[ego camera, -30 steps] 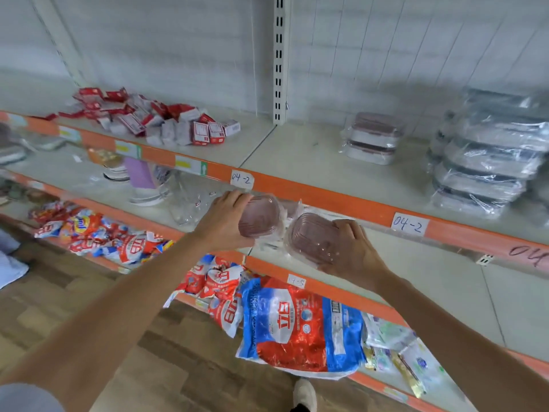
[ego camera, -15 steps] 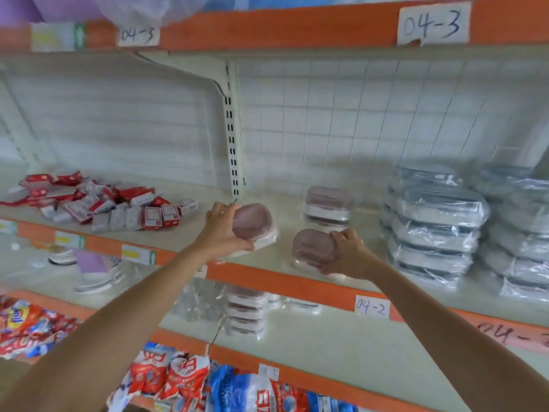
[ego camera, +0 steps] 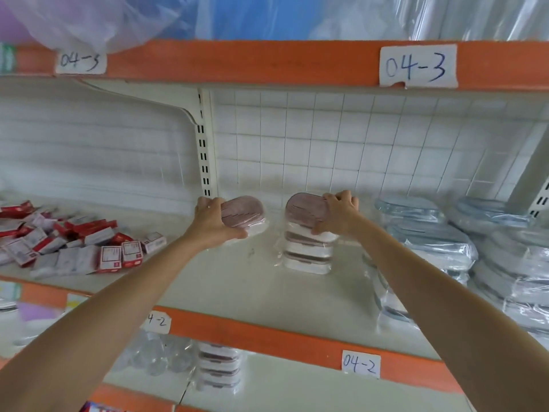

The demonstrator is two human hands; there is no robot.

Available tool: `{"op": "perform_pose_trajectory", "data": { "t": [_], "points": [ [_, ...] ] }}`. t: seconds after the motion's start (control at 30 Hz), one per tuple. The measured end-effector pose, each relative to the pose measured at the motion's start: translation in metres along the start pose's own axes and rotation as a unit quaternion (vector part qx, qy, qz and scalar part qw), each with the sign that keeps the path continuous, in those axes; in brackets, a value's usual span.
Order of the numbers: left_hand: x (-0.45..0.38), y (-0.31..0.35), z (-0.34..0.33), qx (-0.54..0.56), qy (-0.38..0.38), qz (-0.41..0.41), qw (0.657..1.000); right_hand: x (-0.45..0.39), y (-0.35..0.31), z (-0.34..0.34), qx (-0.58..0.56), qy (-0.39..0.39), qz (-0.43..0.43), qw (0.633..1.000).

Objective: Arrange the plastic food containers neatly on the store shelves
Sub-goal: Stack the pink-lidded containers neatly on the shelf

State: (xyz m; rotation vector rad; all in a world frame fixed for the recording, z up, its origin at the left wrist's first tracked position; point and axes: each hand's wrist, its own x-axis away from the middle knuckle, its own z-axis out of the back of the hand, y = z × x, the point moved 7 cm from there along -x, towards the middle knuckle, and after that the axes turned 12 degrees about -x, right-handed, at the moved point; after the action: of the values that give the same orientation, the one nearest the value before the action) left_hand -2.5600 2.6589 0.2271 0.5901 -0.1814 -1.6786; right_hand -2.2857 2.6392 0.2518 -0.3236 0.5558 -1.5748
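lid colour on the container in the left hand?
Dusty pink-brown lid on a white base, gripped by the left hand; head view.

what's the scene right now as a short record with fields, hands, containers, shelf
left hand: grips a pink-lidded container, tilted, beside the stack
right hand: holds another pink-lidded container on top of the stack
shelf: labelled 04-2
left of the stack: red and white boxes
right of the stack: grey-lidded wrapped containers

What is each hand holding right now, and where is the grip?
Left hand grips a pink-lidded container by its left end. Right hand grips another container by its right end, atop the stack.
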Motion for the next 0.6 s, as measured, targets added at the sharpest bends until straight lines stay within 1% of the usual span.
{"op": "perform_pose_trajectory", "data": {
  "t": [0.1, 0.17, 0.27, 0.37, 0.43, 0.5, 0.6],
  "points": [
    [-0.022, 0.012, 0.003, 0.012, -0.008, -0.023, 1.000, -0.022, -0.002, 0.005, 0.055, -0.032, -0.002, 0.998],
    [-0.039, 0.021, 0.008, 0.017, 0.000, -0.039, 0.999, -0.032, -0.003, 0.005, 0.084, -0.054, 0.005, 0.995],
    [-0.060, 0.033, 0.012, 0.042, 0.017, -0.060, 0.997, -0.039, 0.007, -0.010, 0.098, -0.107, -0.005, 0.989],
    [-0.074, 0.052, 0.009, 0.063, 0.011, -0.098, 0.993, -0.039, 0.015, -0.019, 0.088, -0.141, -0.018, 0.986],
    [-0.080, 0.068, 0.004, 0.073, 0.001, -0.123, 0.990, -0.038, 0.013, -0.010, 0.096, -0.139, -0.020, 0.985],
    [-0.085, 0.086, -0.005, 0.083, -0.014, -0.144, 0.986, -0.037, 0.009, 0.008, 0.099, -0.112, -0.022, 0.989],
    [-0.089, 0.116, -0.024, 0.094, -0.036, -0.182, 0.978, -0.033, -0.003, 0.036, 0.068, -0.072, 0.001, 0.995]
  ]
}}
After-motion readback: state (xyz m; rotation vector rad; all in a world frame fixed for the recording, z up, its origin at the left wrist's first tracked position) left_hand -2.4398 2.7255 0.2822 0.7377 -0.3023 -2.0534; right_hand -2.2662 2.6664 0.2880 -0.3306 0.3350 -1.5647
